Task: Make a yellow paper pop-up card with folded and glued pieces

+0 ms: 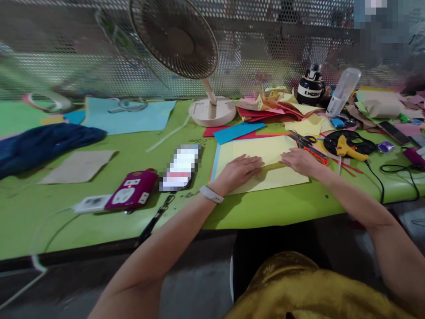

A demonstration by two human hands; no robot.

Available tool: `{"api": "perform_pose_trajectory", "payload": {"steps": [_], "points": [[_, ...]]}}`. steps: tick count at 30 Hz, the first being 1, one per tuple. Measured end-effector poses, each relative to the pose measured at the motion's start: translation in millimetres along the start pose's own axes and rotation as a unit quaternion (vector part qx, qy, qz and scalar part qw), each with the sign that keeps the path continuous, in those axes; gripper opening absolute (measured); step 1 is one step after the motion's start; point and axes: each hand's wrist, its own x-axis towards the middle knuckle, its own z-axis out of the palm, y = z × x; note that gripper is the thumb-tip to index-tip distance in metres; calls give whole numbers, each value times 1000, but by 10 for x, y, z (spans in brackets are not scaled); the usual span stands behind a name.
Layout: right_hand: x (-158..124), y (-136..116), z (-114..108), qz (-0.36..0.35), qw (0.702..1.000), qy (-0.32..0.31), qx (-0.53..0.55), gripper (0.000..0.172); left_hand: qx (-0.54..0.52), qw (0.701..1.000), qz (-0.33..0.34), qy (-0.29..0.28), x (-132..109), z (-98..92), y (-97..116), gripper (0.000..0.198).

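A pale yellow sheet of paper (265,153) lies on the green table (99,217), folded over on itself, with a light blue sheet's edge showing at its left. My left hand (239,170) rests flat on the lower left part of the yellow paper, fingers stretched out; a white band is on that wrist. My right hand (299,160) presses flat on the paper's right side, fingers extended toward the fold.
A desk fan (186,48) stands behind the paper. Scissors (307,142) and a yellow glue gun (348,148) on a black disc lie to the right. Coloured paper scraps (282,110), a black bottle (310,88), a phone (181,168), a magenta device (133,190) and dark blue cloth (43,144) surround.
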Motion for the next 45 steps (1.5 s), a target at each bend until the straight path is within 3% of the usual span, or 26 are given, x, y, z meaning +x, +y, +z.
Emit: {"api": "perform_pose_trajectory", "payload": {"steps": [8, 11, 13, 16, 19, 29, 34, 37, 40, 42, 45], "points": [[-99, 74, -15, -47, 990, 102, 84, 43, -142, 974, 44, 169, -60, 51, -104, 56], [-113, 130, 41, -40, 979, 129, 153, 23, -184, 970, 52, 147, -83, 17, -131, 50], [-118, 140, 70, -38, 968, 129, 213, 20, -199, 972, 55, 115, -100, -10, -149, 47], [-132, 102, 67, -45, 953, 103, 280, 22, -207, 971, 69, 92, -133, -39, -158, 41], [-146, 20, 39, -32, 948, 72, 308, 24, -201, 970, 78, 110, -163, -36, -110, 37], [-161, -230, 37, -5, 955, 31, 295, 44, -223, 956, 90, 166, -138, 43, 198, 30], [-191, -241, -3, 40, 973, 13, 225, 52, -296, 941, -18, 162, -141, 38, 226, 36], [-216, -237, -10, 66, 981, 72, 169, 60, -307, 934, -88, 159, -141, 17, 244, 42], [-233, -272, -26, 41, 984, 129, 119, 61, -290, 934, -135, 160, -138, -7, 258, 46], [-235, -316, -29, -2, 989, 108, 99, 63, -273, 936, -155, 161, -138, -13, 261, 45], [-232, -393, 11, -53, 996, 24, 75, 81, -245, 940, -173, 160, -143, -1, 256, 43]]}}
